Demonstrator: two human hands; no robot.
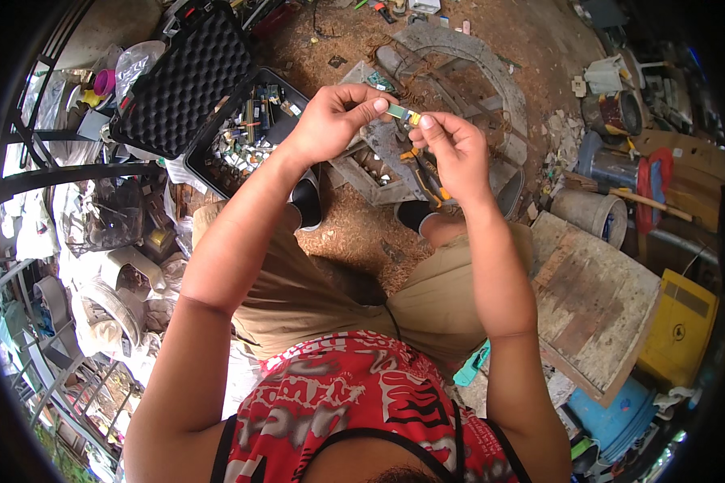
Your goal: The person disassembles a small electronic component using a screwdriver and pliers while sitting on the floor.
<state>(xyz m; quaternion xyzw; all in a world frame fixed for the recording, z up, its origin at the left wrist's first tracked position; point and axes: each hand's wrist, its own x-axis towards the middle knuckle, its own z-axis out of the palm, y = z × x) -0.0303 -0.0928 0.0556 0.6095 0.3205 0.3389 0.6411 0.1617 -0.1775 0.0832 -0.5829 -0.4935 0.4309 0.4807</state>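
Between my two hands, over the ground, is a narrow green circuit board [398, 111] with a yellow and dark end. My left hand [330, 125] pinches its left end between thumb and fingers. My right hand [459, 157] is closed on the yellow end, thumb on top. Below and left of the right hand lie pliers [428, 179] with yellow and black handles, on a worn wooden frame [498, 68] with a round rim. Near my left hand stands an open black case [187, 84] with foam in its lid. Its lower half holds many small circuit boards [254, 121].
A stained wooden board [592, 302] lies at right, beside a yellow metal panel [678, 330] and a blue tub [616, 414]. A grey bucket [592, 216] rests above the board. Plastic bags and scrap [117, 298] crowd the left. Small tools lie on the far dirt floor.
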